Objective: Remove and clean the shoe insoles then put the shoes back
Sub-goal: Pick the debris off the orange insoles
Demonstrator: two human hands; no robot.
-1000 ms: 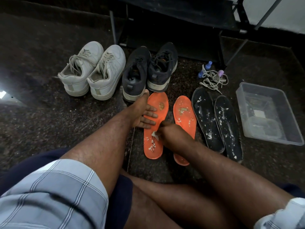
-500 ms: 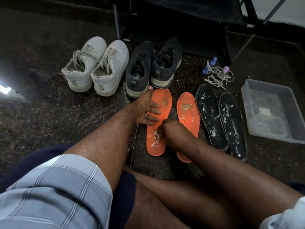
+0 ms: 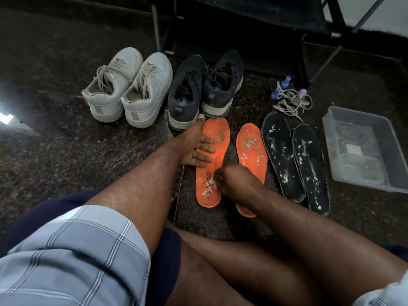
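Two orange insoles lie on the dark floor, the left orange insole (image 3: 217, 133) and the right orange insole (image 3: 251, 149), both flecked with white scraps. My left hand (image 3: 195, 146) presses flat on the left insole's upper half with straight fingers. My right hand (image 3: 231, 180) is curled around a small white wad (image 3: 213, 181) that touches that insole's lower half. Two black insoles (image 3: 280, 151), also spotted white, lie to the right. A white pair of sneakers (image 3: 130, 89) and a black pair of sneakers (image 3: 205, 89) stand behind.
A clear plastic tub (image 3: 362, 149) sits at the far right. Loose laces and small blue and purple bottles (image 3: 291, 98) lie behind the black insoles. A black shoe rack frame (image 3: 242, 29) stands at the back. My legs fill the foreground.
My right hand with the white wad has shifted slightly along the lower half of the left orange insole. My left hand stays pressed on the insole.
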